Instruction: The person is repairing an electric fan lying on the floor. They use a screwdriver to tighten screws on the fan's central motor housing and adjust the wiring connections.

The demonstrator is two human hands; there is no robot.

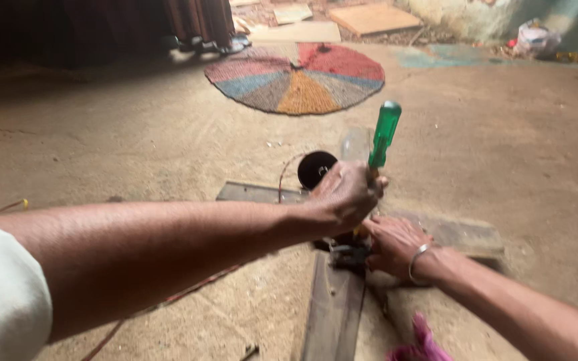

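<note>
My left hand [346, 195] is closed around a screwdriver with a translucent green handle [384, 134], held upright with its shaft pointing down. The tip is hidden behind my hands. My right hand [396, 244], with a metal bangle on the wrist, presses down on a small dark metal part [348, 257] lying on a grey wooden plank [332, 314]. A black round disc [314, 167] with a thin reddish wire stands just behind my left hand.
A second weathered plank [466, 234] crosses under the hands on the dirt floor. A round woven mat in many colours [296, 77] lies farther back. Flat boards [372, 18] and a bag [536, 37] sit by the far wall. Pink cloth [423, 341] lies near the bottom edge.
</note>
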